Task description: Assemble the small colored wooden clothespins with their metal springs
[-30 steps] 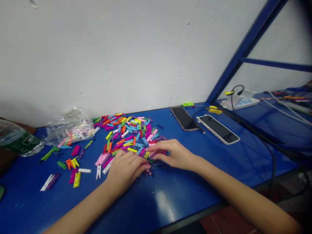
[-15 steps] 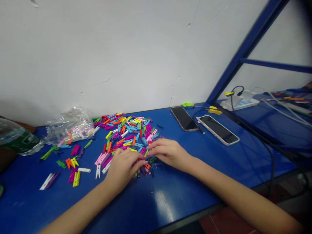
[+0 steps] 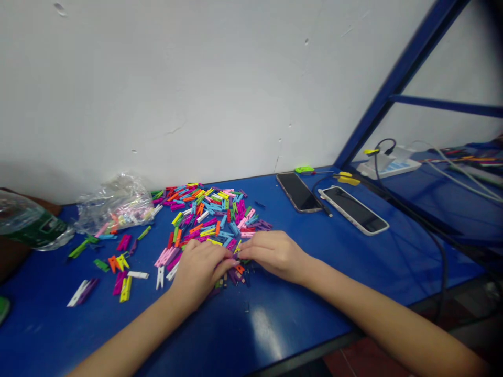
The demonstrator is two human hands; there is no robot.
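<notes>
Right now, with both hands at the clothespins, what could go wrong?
The left hand and right hand are close together at the loose clothespins, so a small push might scatter some. Also, the black cable ends between the dark phone and the white-edged phone; a pull could drag it against one.

Left hand (image 3: 199, 269), right hand (image 3: 280, 253) nearly meeting, fingers (image 3: 255, 250) bent.
</notes>
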